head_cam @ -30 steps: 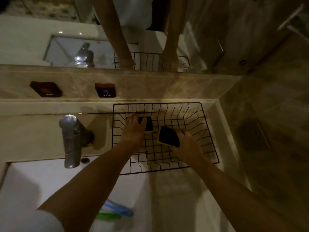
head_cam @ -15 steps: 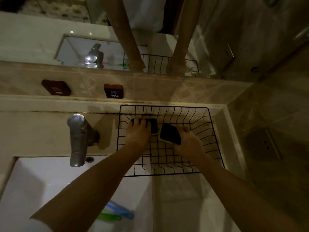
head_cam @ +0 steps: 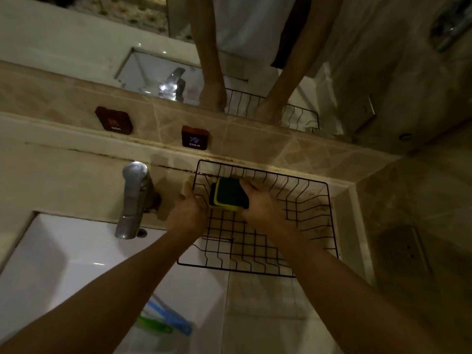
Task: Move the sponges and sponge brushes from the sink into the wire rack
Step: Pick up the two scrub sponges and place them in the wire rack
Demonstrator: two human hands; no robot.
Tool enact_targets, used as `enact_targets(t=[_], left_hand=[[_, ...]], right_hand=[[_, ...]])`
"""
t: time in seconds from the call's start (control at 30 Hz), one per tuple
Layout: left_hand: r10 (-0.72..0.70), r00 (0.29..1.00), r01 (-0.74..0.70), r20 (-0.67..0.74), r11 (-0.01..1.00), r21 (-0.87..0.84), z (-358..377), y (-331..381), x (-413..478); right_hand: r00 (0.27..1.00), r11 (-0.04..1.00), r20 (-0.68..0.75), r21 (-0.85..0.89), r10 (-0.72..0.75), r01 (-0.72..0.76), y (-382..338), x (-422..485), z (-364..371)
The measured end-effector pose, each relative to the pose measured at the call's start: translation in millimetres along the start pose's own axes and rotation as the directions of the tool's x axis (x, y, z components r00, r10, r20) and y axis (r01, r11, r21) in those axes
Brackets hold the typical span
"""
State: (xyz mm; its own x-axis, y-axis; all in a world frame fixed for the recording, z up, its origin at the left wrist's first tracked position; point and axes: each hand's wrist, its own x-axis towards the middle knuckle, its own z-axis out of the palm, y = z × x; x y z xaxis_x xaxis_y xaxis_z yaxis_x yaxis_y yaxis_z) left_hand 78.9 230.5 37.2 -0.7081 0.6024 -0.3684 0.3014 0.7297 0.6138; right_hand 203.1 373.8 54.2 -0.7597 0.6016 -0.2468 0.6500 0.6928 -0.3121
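A black wire rack (head_cam: 310, 227) stands on the counter to the right of the tap. Two green-and-yellow sponges lie stacked in its far left corner: the top sponge (head_cam: 231, 194) sits on a lower sponge (head_cam: 212, 198). My right hand (head_cam: 263, 208) grips the top sponge at its right edge. My left hand (head_cam: 186, 213) straddles the rack's left rim, thumb outside and fingers by the lower sponge; whether it grips is hidden. A blue sponge brush (head_cam: 173, 320) and a green sponge brush (head_cam: 154, 327) lie in the white sink (head_cam: 63, 264), partly behind my left forearm.
A chrome tap (head_cam: 132, 198) rises left of the rack, close to my left hand. Two dark plates marked HOT (head_cam: 114, 120) and COLD (head_cam: 194, 137) sit on the tiled wall under a mirror. A tiled side wall closes the right.
Both hands moved toward the rack's far left corner. My right hand brought its sponge onto the sponge under my left hand, so the two now lie stacked. The camera shifted.
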Motion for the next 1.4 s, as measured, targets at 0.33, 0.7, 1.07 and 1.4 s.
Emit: enact_targets(t=[0.33,0.7,1.07,1.4], left_hand=[[-0.004,0.999,0.001,-0.037,0.996,-0.088,14.8,-4.5,4.4],[-0.069,0.997,0.066,-0.039,0.996,-0.062,19.0,-4.0,9.9],[0.12,0.992,-0.122,-0.039,0.992,-0.041,-3.0,-23.9,-21.7],[-0.022,0.999,0.02,0.039,0.999,0.038,-40.4,-82.4,-93.6]], right_hand=[[0.996,0.998,0.083,-0.063,0.013,-0.007,-4.2,15.1,6.4],[0.999,0.995,0.045,-0.095,0.013,-0.009,-6.3,21.7,18.5],[0.992,0.998,-0.115,-0.027,-0.053,0.05,-31.2,-18.4,6.7],[0.958,0.971,-0.252,0.155,-0.137,0.18,-108.2,-92.0,6.2]])
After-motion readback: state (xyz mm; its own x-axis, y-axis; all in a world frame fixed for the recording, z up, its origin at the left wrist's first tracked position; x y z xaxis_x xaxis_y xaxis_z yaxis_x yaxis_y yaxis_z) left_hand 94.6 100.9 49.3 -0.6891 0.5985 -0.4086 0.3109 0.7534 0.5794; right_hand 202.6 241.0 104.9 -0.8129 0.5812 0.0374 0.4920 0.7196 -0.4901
